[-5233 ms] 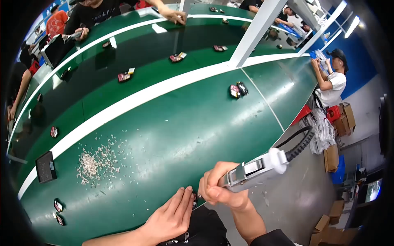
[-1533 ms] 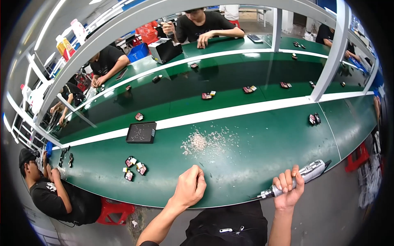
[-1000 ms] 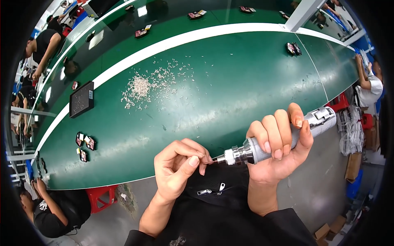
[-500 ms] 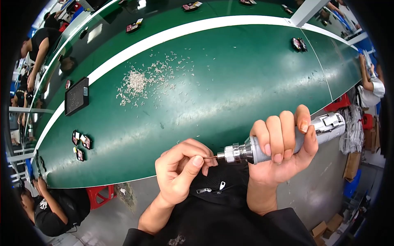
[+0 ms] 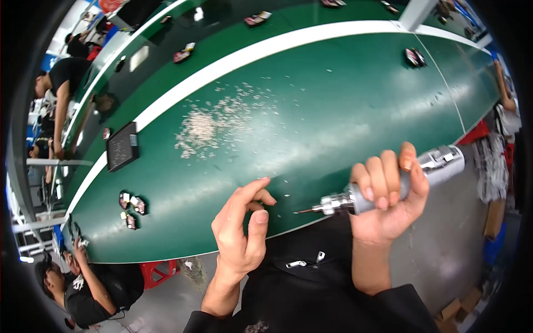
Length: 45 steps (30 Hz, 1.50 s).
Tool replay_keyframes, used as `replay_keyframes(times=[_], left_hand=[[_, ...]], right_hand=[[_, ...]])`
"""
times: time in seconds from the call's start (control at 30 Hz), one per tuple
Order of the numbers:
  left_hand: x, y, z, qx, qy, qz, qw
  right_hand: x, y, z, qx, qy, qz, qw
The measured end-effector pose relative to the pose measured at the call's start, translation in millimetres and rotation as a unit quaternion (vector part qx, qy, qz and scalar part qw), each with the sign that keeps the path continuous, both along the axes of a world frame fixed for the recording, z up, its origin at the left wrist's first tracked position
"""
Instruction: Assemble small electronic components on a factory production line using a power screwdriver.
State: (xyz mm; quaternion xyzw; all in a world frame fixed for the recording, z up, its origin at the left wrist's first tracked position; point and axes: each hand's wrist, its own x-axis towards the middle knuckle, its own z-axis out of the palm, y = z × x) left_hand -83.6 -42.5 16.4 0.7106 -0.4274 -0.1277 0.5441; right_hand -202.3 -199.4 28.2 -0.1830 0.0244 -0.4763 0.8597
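The left hand (image 5: 239, 230) is half open, thumb apart and fingers bent, with nothing visible in its grasp. The right hand (image 5: 386, 205) curls round a grey tool (image 5: 362, 204) – its thin bit (image 5: 306, 211) points at the left hand, just short of touching. The tool is above the near edge of the worktop (image 5: 344, 122). Beyond, pale bits (image 5: 200, 126) lie heaped and scattered. Farther left, a black tray (image 5: 122, 147) overlaps the white strip (image 5: 355, 26); nearer sit three small parts (image 5: 139, 206). At far right, two dark parts (image 5: 412, 57) lie near a post (image 5: 415, 14) – it blocks some of the view behind. A co-worker (image 5: 100, 294) is at lower left, beside a red stool (image 5: 158, 273).
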Motion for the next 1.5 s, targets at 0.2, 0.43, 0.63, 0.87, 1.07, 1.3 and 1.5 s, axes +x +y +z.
replay_keyframes(times=[0.2,0.43,0.63,0.87,1.07,1.3,1.5], left_hand=[[148.0,53.9,5.2,0.085,-0.176,0.249,0.949],[375.9,161.6,7.1,0.332,-0.33,0.342,0.815],[427.1,149.4,-22.1,0.369,-0.229,0.27,0.859],[426.8,150.7,-21.7,0.341,-0.23,0.296,0.862],[404.5,146.7,-14.6,0.256,-0.228,0.327,0.88],[195.2,1.0,53.9,0.155,-0.326,0.004,0.933],[40.6,-73.6,17.7,0.064,-0.305,-0.307,0.899]], right_hand=[[-23.4,-18.3,-12.5,0.03,0.007,-0.072,0.997],[-25.8,-27.8,-22.6,0.044,-0.006,-0.067,0.997],[-27.0,-33.2,-28.9,0.058,0.008,-0.09,0.994],[-25.4,-34.0,-32.7,0.086,0.02,-0.078,0.993],[-35.6,-30.1,-25.1,0.075,0.025,-0.062,0.995],[-32.3,-17.2,-13.6,0.106,0.08,-0.057,0.989],[-49.6,-5.6,-18.8,0.081,0.096,-0.017,0.992]])
